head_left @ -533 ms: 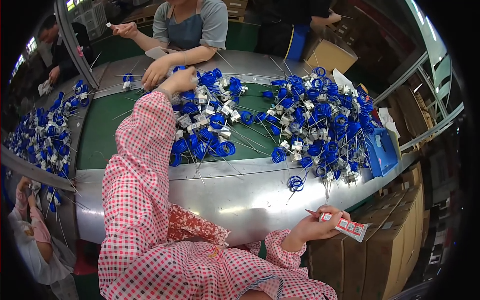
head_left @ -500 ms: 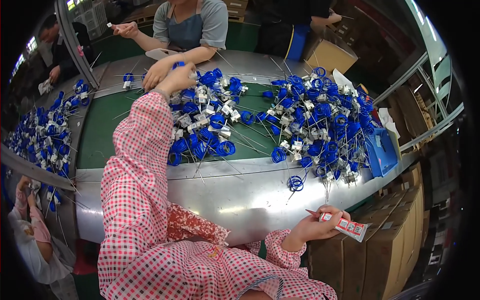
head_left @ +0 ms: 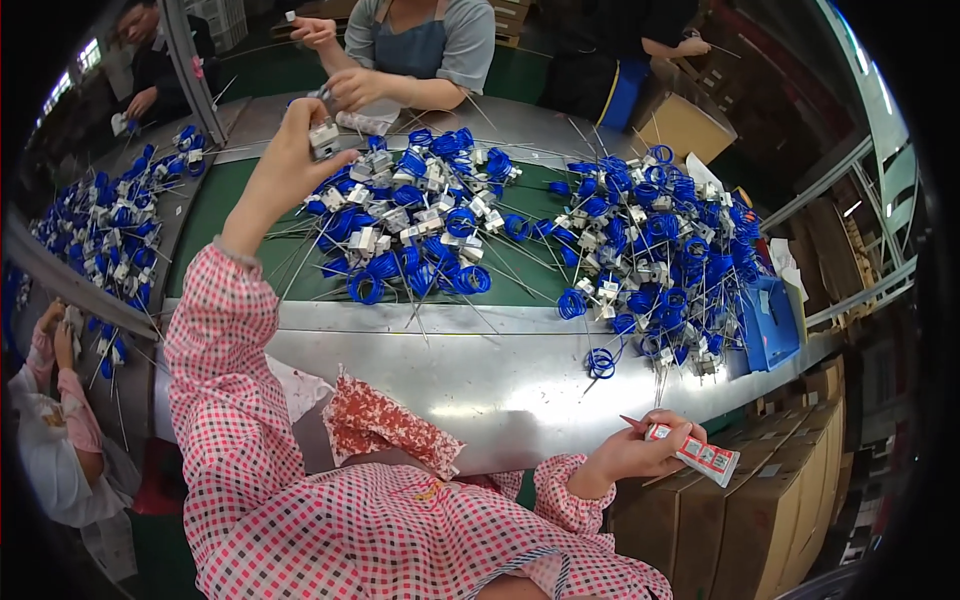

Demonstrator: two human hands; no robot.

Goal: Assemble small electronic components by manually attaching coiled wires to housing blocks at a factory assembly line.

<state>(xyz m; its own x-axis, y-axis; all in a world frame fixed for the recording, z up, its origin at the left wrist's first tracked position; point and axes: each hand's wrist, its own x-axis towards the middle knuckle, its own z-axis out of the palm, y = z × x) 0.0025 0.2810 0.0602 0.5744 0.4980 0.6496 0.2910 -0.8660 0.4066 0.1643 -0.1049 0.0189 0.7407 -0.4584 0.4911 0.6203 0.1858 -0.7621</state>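
Note:
My left hand (head_left: 280,170) is raised above the left side of the pile, thumb and fingers closed round a small white-grey block-shaped part (head_left: 323,140). Beneath and right of it lies a heap of similar white blocks with blue coils (head_left: 420,215) and thin metal rods, spread over the green work surface (head_left: 225,215). At the lower right, over the front edge of the table, my right hand (head_left: 630,458) grips a white and red squeeze tube (head_left: 706,459). Its red pointed nozzle (head_left: 633,424) sticks out left of my fingers.
A second heap of blue coils (head_left: 660,240) lies to the right, beside a blue bin (head_left: 772,325). Across the table stands a co-worker in an apron (head_left: 410,45). A red-and-white flecked piece (head_left: 385,420) rests at the near edge. Cardboard boxes (head_left: 700,530) stand lower right.
My left hand has moved left and back from over the heap, and the block now shows in its fingers. The co-worker's arm has drawn back. My right hand keeps the tube.

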